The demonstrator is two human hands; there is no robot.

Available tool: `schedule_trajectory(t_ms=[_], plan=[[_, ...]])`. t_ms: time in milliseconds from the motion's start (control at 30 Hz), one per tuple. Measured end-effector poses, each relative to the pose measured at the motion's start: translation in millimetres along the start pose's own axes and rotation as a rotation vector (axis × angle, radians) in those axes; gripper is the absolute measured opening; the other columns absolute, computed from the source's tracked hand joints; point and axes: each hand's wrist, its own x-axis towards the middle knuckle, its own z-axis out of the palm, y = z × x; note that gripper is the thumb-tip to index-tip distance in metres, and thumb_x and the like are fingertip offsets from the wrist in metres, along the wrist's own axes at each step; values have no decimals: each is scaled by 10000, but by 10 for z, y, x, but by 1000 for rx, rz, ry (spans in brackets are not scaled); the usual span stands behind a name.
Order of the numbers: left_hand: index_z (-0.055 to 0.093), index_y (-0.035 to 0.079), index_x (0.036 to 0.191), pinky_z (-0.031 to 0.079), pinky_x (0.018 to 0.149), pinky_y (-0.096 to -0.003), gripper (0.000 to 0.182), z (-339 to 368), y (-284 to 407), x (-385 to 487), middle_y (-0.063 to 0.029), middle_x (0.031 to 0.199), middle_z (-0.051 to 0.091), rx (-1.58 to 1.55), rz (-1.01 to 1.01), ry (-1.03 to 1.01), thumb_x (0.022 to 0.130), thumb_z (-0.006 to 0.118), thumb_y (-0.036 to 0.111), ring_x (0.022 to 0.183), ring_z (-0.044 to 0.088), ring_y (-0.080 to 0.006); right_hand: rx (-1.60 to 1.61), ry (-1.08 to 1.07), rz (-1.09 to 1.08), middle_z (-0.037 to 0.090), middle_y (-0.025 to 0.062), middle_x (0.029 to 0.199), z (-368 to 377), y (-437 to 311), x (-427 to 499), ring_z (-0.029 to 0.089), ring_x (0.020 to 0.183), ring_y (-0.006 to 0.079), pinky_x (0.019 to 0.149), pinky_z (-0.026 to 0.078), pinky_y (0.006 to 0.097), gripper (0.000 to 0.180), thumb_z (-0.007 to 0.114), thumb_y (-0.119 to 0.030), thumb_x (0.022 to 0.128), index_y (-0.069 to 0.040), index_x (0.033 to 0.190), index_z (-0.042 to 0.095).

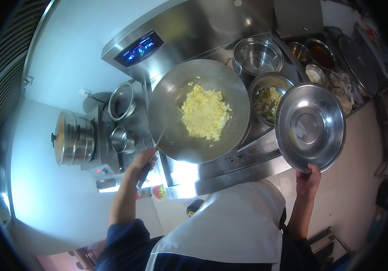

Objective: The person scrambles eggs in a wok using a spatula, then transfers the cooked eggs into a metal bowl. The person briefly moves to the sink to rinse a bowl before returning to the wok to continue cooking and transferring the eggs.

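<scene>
My left hand [143, 160] grips the dark handle of a metal cooking utensil [145, 171] at the left rim of a large wok [166, 88]. The utensil's thin shaft reaches over that rim, and its working end is hard to make out. Yellow scrambled egg [204, 113] lies heaped in the wok's middle, with a few bits up the wall. In my right hand [309, 179] is a wide stainless steel basin [310, 125], pinched by its near rim and tilted so that its inside faces me. Only a little wet residue shows on its bottom.
Right of the wok, a steel bowl [258, 79] holds chopped food, partly hidden by the basin. Behind stands a steel pot [258, 56]. Seasoning containers [320, 53] fill the far right. A lit control panel [139, 48], a stacked steamer [73, 138] and a small pot [122, 139] are leftward.
</scene>
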Motion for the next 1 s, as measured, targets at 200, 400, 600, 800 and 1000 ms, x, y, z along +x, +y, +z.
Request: schedule_trajectory(t_ms=[200, 400, 600, 800, 1000], plan=[[582, 9, 1406, 444, 450, -283, 420, 106, 462, 950, -58, 708, 589, 35, 238, -196, 1052, 562, 234, 510, 540, -144, 24, -1, -78, 613, 132, 1354, 48, -103, -175, 580, 1292, 283, 1114, 481, 473, 476, 552, -71, 901, 44, 1362, 538], [590, 67, 1437, 496, 514, -314, 453, 604, 928, 679, -118, 824, 677, 433, 321, -76, 1019, 604, 243, 593, 628, -166, 19, -17, -83, 623, 134, 1336, -17, -141, -209, 612, 1247, 280, 1076, 512, 459, 461, 562, -72, 896, 36, 1343, 550], [633, 202, 1407, 584, 815, -460, 432, 878, 297, -10, -199, 1064, 751, 1081, 807, 178, 976, 621, 228, 943, 743, -367, 21, 38, -30, 650, 126, 1279, -9, -87, -145, 650, 1173, 271, 1006, 558, 434, 381, 578, -63, 904, 26, 1274, 574], [618, 139, 1446, 593, 760, -423, 469, 328, 265, -588, -201, 953, 760, 929, 432, 220, 980, 585, 183, 891, 760, -334, -9, 52, 0, 701, 136, 1233, 10, -52, -71, 693, 1148, 270, 1029, 579, 424, 362, 560, -61, 918, 32, 1266, 597], [649, 51, 1368, 465, 474, -270, 373, -291, 196, -495, -58, 826, 662, 323, -2, 47, 1023, 620, 188, 577, 601, -113, -6, 65, -18, 702, 116, 1212, 94, -101, -155, 693, 1131, 250, 1012, 580, 411, 304, 556, -76, 926, 17, 1211, 610]])
